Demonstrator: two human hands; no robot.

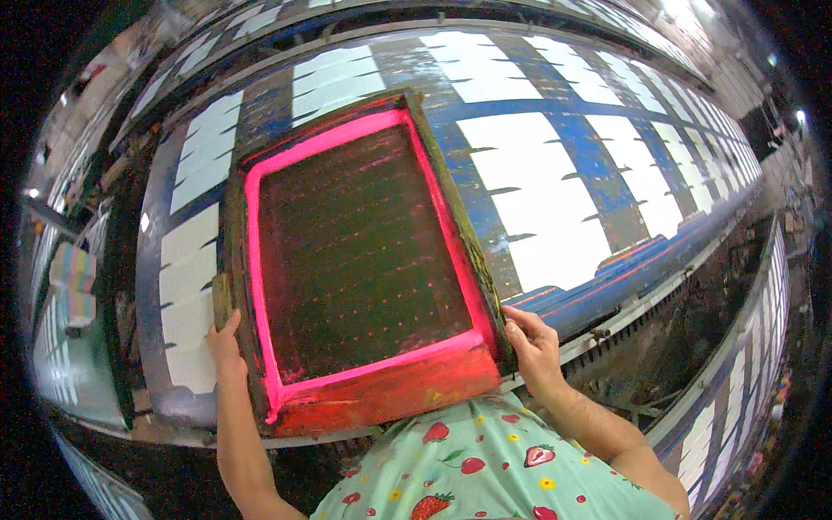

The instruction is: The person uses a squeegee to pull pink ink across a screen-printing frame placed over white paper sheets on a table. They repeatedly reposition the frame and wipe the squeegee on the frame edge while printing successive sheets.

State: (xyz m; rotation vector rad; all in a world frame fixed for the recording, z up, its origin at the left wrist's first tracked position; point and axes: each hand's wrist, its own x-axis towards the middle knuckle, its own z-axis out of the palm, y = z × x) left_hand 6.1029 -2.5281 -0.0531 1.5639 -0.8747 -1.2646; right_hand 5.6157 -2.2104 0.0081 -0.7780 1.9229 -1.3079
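Observation:
A large screen-printing frame (pixel 364 251) fills the middle of the view, tilted a little over the long blue table. Its dark mesh is bordered by bright pink ink, and a red-smeared strip runs along the near side. At the left side my left hand (pixel 227 345) is closed on the frame's edge, beside a short wooden block (pixel 223 297). My right hand (pixel 532 348) grips the near right corner, thumb against the dark rail, with its other fingers partly hidden. White cut pieces (pixel 539 195) lie in rows on the table around the frame; some are covered by it.
The blue table (pixel 576 308) stretches away to the right, with a metal rail along its near edge. More tables (pixel 737 381) with white pieces stand at the right and far side. A striped cloth bundle (pixel 73 269) is at the left.

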